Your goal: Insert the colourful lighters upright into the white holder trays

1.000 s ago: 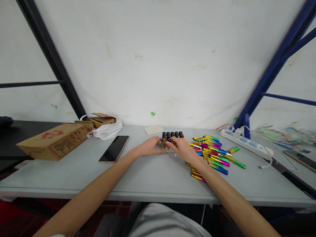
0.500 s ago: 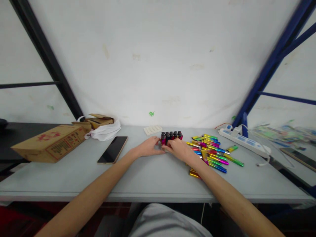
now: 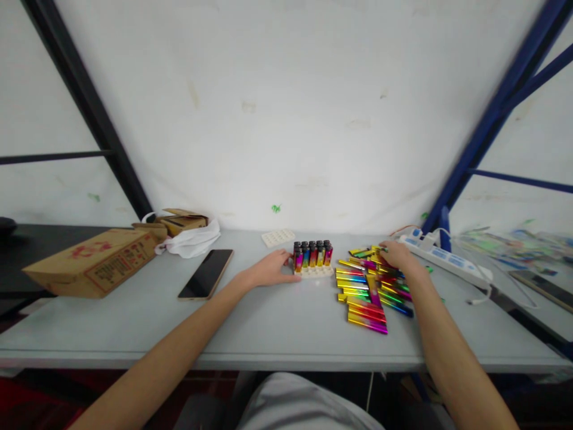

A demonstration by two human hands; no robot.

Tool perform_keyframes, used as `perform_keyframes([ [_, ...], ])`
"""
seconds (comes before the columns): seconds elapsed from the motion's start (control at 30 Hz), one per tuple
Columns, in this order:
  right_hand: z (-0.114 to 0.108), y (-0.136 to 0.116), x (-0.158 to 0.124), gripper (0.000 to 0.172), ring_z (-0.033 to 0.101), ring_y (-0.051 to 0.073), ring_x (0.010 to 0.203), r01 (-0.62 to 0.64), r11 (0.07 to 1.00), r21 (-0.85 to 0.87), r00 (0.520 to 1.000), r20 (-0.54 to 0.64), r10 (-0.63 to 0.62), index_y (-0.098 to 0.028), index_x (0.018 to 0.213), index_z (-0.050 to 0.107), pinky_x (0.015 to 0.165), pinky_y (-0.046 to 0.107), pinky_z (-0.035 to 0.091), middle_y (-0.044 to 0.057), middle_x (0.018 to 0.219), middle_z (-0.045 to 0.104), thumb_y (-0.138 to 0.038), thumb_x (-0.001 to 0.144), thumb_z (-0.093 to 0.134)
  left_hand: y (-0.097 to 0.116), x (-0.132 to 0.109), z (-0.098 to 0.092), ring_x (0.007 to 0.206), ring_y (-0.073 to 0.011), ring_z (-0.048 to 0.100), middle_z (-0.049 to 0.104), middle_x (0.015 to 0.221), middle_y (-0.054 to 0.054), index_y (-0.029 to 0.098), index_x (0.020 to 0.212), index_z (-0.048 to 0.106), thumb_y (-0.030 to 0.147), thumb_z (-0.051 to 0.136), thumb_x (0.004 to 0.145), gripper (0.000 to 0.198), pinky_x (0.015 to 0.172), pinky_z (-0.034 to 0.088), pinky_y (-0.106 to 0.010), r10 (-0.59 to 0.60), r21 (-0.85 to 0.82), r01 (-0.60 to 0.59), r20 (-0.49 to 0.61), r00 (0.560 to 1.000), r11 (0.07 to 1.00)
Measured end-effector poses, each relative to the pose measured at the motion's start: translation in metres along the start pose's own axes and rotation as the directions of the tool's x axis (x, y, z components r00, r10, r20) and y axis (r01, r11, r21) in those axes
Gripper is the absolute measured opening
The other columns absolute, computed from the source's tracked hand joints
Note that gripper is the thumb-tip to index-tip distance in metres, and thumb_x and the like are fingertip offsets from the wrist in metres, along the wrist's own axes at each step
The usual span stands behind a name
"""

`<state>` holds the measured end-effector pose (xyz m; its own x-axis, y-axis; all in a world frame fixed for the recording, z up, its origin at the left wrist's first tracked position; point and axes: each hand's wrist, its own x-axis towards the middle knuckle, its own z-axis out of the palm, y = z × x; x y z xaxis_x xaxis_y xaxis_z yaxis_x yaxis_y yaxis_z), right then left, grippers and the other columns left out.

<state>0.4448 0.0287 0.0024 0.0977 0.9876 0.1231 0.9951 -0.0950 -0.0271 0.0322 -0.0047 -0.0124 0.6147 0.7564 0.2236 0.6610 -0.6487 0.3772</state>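
Colourful metallic lighters (image 3: 313, 254) with black tops stand upright in rows in a white holed tray (image 3: 317, 272). My left hand (image 3: 271, 269) is closed around the tray's left end, thumb at the front and fingers behind. To the right lies a loose pile of shiny lighters (image 3: 367, 313) in gold, red, blue, green and purple. My right hand (image 3: 398, 257) reaches down onto the far right part of this pile, its fingers bent. The fingertips are partly hidden, and whether they grip a lighter cannot be made out.
A second white holed tray (image 3: 277, 237) lies near the wall. On the left are a phone (image 3: 206, 275), a white plastic bag (image 3: 194, 239) and a cardboard box (image 3: 94, 260). A white power strip (image 3: 447, 260) with cables lies at the right, beside the blue frame (image 3: 483, 125).
My right hand has moved right, from the lighters in the tray to the loose pile. The tray's front row now shows. My left hand has stayed at the tray.
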Motion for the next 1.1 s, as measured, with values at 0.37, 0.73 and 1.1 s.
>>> perform_keyframes([
  [0.37,0.014,0.014,0.014,0.029,0.074,0.026,0.092,-0.007,0.999,0.041,0.998,0.06,0.005,-0.013,0.104,0.082,0.081,0.029,0.052,0.016,0.1,0.08,-0.022,0.091,0.057,-0.001,-0.001,0.001,0.093,-0.0285,0.063,0.068,0.1,-0.01,0.016,0.104,0.065,0.064,0.07,0.079,0.054,0.084,0.051,-0.037,-0.008,0.002,0.008,-0.007,1.0,1.0],
  [0.73,0.012,0.025,0.012,0.027,0.075,0.024,0.09,-0.012,0.993,0.116,0.995,0.098,0.001,-0.013,0.099,0.082,0.077,0.027,0.052,0.013,0.1,0.08,-0.019,0.09,0.058,-0.001,0.0,0.001,0.093,-0.0283,0.062,0.068,0.1,-0.01,0.016,0.103,0.066,0.065,0.069,0.079,0.055,0.084,0.05,-0.037,0.001,0.012,-0.001,-0.003,1.0,1.0],
  [1.1,-0.015,-0.013,-0.008,0.045,0.067,0.026,0.078,0.069,0.873,0.482,0.899,-0.409,0.154,-0.012,0.118,0.073,0.077,0.034,0.048,0.014,0.089,0.076,-0.043,0.099,0.046,0.0,-0.001,0.0,0.09,-0.0285,0.062,0.066,0.098,-0.01,0.016,0.103,0.066,0.067,0.069,0.079,0.056,0.083,0.05,-0.038,0.001,0.019,-0.001,-0.009,1.0,1.0],
])
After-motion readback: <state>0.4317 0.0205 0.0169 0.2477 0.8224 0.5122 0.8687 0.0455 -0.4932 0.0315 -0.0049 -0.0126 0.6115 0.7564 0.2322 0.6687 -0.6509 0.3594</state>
